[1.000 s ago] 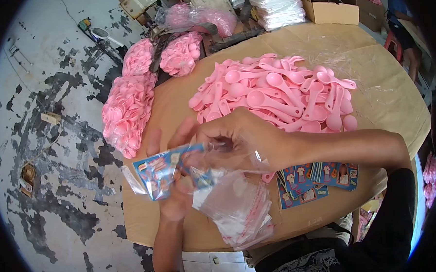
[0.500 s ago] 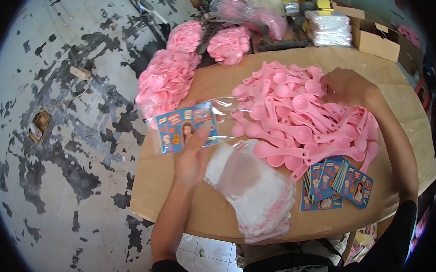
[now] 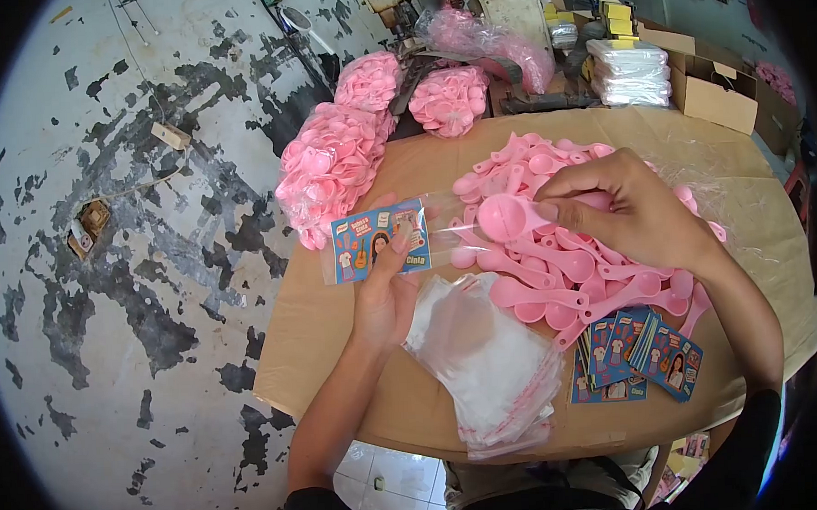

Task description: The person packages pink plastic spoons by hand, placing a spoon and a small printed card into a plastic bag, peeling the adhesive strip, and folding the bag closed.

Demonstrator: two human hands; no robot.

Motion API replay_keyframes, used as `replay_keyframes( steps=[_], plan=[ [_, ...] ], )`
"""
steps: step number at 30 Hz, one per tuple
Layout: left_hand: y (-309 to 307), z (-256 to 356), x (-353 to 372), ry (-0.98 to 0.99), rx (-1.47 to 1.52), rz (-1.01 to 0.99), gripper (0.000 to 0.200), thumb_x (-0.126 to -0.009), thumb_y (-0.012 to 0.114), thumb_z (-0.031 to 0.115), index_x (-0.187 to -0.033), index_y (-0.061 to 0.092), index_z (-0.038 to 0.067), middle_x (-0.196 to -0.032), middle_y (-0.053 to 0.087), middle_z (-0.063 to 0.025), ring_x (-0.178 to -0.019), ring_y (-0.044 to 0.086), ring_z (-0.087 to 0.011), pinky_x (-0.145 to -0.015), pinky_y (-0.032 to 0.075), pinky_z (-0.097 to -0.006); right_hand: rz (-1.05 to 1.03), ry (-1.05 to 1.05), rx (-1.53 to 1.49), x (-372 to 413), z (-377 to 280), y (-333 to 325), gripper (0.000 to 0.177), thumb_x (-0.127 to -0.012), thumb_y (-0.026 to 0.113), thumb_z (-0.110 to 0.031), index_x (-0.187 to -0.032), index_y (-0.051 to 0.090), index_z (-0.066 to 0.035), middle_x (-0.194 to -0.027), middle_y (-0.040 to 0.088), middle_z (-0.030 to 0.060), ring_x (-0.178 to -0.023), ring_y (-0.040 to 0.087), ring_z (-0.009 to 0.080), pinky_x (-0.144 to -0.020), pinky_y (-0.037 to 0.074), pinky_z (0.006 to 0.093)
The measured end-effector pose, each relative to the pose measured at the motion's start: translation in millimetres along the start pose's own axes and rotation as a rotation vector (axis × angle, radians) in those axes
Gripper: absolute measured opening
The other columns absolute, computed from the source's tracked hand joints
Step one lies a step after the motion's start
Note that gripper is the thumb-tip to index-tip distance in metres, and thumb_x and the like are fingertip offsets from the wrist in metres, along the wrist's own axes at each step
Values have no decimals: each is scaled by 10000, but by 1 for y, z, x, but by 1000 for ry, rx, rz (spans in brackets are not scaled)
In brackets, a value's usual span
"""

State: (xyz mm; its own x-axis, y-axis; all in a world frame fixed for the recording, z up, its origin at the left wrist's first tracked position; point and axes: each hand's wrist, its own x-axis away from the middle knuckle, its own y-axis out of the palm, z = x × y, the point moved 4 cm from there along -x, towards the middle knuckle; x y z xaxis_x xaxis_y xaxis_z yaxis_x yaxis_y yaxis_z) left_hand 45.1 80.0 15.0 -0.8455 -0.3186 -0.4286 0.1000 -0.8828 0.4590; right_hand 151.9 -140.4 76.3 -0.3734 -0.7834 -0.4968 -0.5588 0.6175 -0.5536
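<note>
My left hand (image 3: 387, 283) pinches a clear plastic bag (image 3: 443, 222) with a blue printed card (image 3: 354, 253) inside it, thumb on top. The bag's open end points right. Between the thumb and fingers of my right hand (image 3: 621, 205) is a pink measuring spoon (image 3: 502, 218), its round bowl held at the bag's mouth and overlapping it in this view. Under and behind this hand spreads a heap of loose pink spoons (image 3: 573, 266). Below my left hand lies a stack of clear plastic bags (image 3: 491, 361). Several blue cards (image 3: 673, 362) are fanned in piles at the front right.
Bulging bags of pink spoons (image 3: 331, 158) stand at the table's back left. At the back right are a stack of clear packets (image 3: 630, 72) and an open cardboard box (image 3: 716, 96). Brown paper covers the table (image 3: 321, 350); a peeling wall (image 3: 112, 359) rises on the left.
My right hand has come left from the spoon heap, now holding a pink measuring spoon at the bag's mouth. My left hand still holds the bag and card. The whole view has shifted slightly.
</note>
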Motion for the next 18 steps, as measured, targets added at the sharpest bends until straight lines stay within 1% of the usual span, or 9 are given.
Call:
replay_keyframes(
  steps=[1,4,6,8,10,12,14,15,18],
  plan=[
    [1,-1,1,-10,-10,-17,572,-903,613,124,-1388,317,58,-1297,507,-132,-1187,523,-221,-1024,426,-405,5,7,-55,1,-7,1,156,-930,586,-79,-997,656,42,-817,674,68,-671,520,65,-620,456,243],
    [3,-10,7,-25,-38,-82,586,-902,628,155,-1389,314,66,-1298,498,-114,-1204,503,-212,-1022,421,-396,29,-77,6,6,-17,9,184,-951,566,-114,-1007,669,27,-759,643,60,-633,503,52,-575,444,246],
    [7,-19,11,-18,-59,-139,620,-892,656,192,-1392,309,72,-1292,494,-97,-1214,488,-203,-1020,418,-387,-51,114,40,5,-24,14,210,-965,549,-144,-1027,666,18,-693,602,39,-597,482,44,-543,414,249],
    [7,-26,15,-27,-90,-176,699,-857,707,250,-1398,298,80,-1281,493,-76,-1222,476,-191,-1019,415,-378,-124,202,10,8,-24,16,267,-963,555,-202,-1152,631,-29,-583,519,38,-498,477,100,-497,400,268],
    [7,-28,15,-62,-113,-181,776,-823,732,332,-1414,278,116,-1297,486,-54,-1245,459,-189,-1038,395,-384,-69,128,-245,9,-28,19,263,-955,571,-213,-1149,612,-39,-588,533,38,-488,490,99,-495,399,273],
    [7,-28,15,-122,-126,-157,850,-789,732,439,-1439,248,182,-1340,473,-32,-1283,438,-198,-1076,360,-405,-60,58,-281,9,-34,20,246,-944,586,-206,-1133,596,-49,-607,554,44,-499,517,101,-505,407,278],
    [8,-30,15,-130,-120,-184,858,-787,728,456,-1441,242,185,-1339,472,-44,-1265,454,-213,-1049,382,-406,-94,-6,-98,11,-43,18,215,-930,598,-183,-1104,583,-58,-642,585,58,-532,558,106,-527,426,284],
    [8,-31,15,-134,-117,-198,863,-786,726,464,-1442,239,186,-1339,472,-50,-1256,462,-220,-1036,393,-407,-84,-58,-75,11,-40,19,189,-919,600,-162,-1075,585,-56,-663,596,65,-554,575,112,-540,436,281],
    [17,-34,18,-172,-10,-268,815,-797,745,400,-1407,287,113,-1306,486,-68,-1168,526,-224,-941,470,-388,-53,-146,-4,11,-32,21,127,-890,596,-95,-1009,589,-52,-713,619,70,-607,602,115,-578,460,267]
  ],
)
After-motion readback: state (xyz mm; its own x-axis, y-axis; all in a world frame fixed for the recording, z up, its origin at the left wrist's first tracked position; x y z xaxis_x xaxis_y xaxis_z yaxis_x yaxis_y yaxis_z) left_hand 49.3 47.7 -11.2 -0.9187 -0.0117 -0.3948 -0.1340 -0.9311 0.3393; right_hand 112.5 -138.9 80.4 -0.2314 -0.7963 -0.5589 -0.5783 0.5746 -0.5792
